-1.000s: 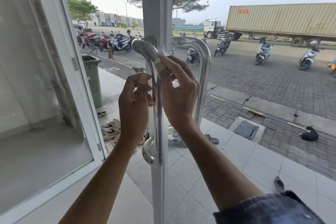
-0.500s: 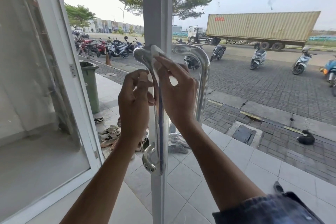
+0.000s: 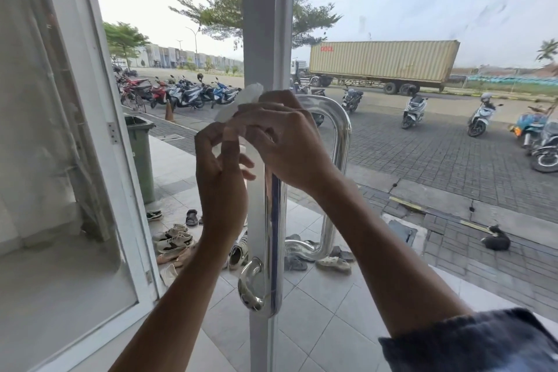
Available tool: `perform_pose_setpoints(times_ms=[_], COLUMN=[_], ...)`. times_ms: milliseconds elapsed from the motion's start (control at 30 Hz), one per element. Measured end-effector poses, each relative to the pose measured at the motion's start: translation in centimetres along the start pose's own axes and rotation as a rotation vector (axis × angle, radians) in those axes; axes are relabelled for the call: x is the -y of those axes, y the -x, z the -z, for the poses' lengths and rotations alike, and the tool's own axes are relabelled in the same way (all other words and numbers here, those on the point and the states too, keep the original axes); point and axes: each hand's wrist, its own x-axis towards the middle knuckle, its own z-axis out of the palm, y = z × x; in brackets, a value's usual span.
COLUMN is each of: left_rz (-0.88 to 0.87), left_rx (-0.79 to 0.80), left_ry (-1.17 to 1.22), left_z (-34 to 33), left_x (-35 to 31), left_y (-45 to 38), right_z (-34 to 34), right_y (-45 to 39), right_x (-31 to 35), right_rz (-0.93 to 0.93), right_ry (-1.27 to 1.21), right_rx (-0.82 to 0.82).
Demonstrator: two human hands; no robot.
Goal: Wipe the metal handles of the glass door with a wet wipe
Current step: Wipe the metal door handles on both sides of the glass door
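While the left hand (image 3: 222, 178) pinches the wet wipe (image 3: 241, 106), the right hand (image 3: 290, 145) closes around the inner handle (image 3: 273, 235).

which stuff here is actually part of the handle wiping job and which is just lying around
Part of the job:
- shiny curved metal door handle
- translucent white wet wipe
- left hand and right hand, both on the wipe

Just lying about:
- green plastic bin
- scattered shoes and sandals
- dark cat on the paving

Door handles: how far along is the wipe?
Done: cannot tell; no handle section looks visibly cleaner. In hand: both the left hand and right hand hold the wet wipe at the near handle top. Left: its shaft, lower bend, and the outside handle.
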Motion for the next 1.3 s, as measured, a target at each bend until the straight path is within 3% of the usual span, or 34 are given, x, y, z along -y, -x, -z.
perform_pose_setpoints(times_ms=[167,433,700,833,933,1100,1300], left_rz=[-0.02,-0.009,-0.019,-0.016,-0.039,-0.062,-0.044], left_rx=[-0.07,0.022,0.01,0.008,0.016,0.046,0.085], left_ry=[0.036,-0.012,-0.02,-0.023,-0.048,-0.086,-0.121], left_z=[0.5,1.2,1.0,0.1,-0.3,-0.1,0.6], left_x=[-0.1,1.3,1.9,1.9,1.8,1.9,1.5], left_y=[-1.4,-2.8,-3.4,-4.0,-4.6,-4.7,-4.8], right_z=[1.0,1.6,1.5,0.7,0.2,0.4,0.8], right_y=[-4.4,-5.0,-6.5,-8.7,-9.2,-8.8,-9.0], right_x=[-0.2,-1.3,-1.9,-2.3,-2.9,-4.0,-3.5], right_rz=[-0.143,-0.219,-0.133,-0.128,-0.092,0.036,-0.078], right_ry=[-0.122,-0.307,-0.233,0.008,0.138,0.154,0.109], right_rx=[0.268,0.343,0.457,0.584,0.572,0.499,0.451])
